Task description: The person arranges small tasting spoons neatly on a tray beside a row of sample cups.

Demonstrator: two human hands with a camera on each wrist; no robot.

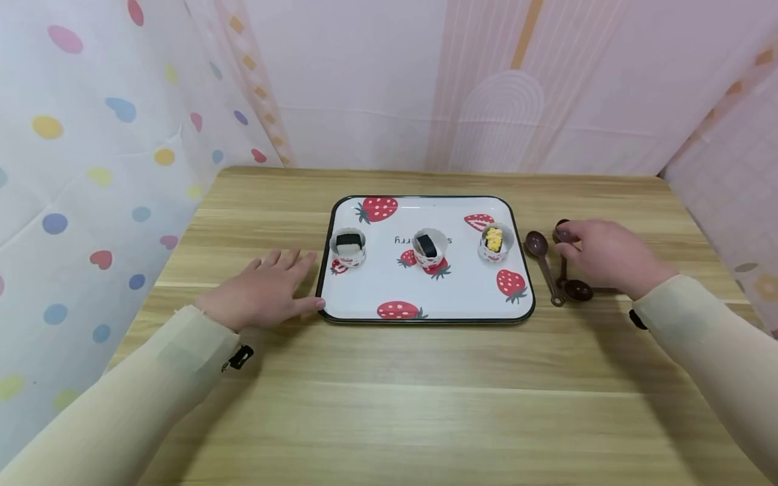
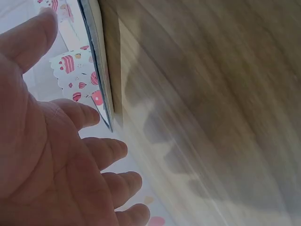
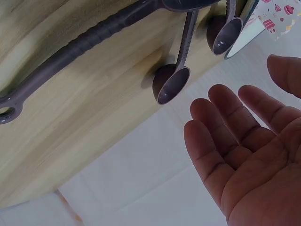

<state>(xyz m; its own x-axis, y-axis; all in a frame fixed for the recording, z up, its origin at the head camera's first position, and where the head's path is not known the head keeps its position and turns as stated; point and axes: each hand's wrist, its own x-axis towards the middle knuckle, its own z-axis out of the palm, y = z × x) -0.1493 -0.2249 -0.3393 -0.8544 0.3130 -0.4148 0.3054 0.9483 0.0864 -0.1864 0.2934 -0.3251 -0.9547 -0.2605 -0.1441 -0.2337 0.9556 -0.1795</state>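
Observation:
My left hand [image 1: 267, 287] hovers with spread fingers beside the left edge of a white strawberry-print tray [image 1: 450, 300], its thumb near the rim. The hand holds nothing. My right hand [image 1: 608, 253] is over the brown spoons right of the tray, with relaxed fingers around nothing. One spoon [image 1: 536, 244] lies nearest the tray, and a second spoon [image 3: 171, 84] has its bowl by my fingertips. A third spoon [image 1: 578, 290] lies crosswise, its handle partly hidden under my hand. In the right wrist view, the fingers appear apart from the spoon bowls.
On the tray stand three printed paper cups: a left cup [image 1: 349, 260] with a black-and-white piece, a middle cup [image 1: 429, 260] with a black-wrapped piece, and a right cup [image 1: 493, 255] with a yellow-topped piece. Patterned curtains [image 1: 365, 81] border the wooden table [image 1: 395, 405].

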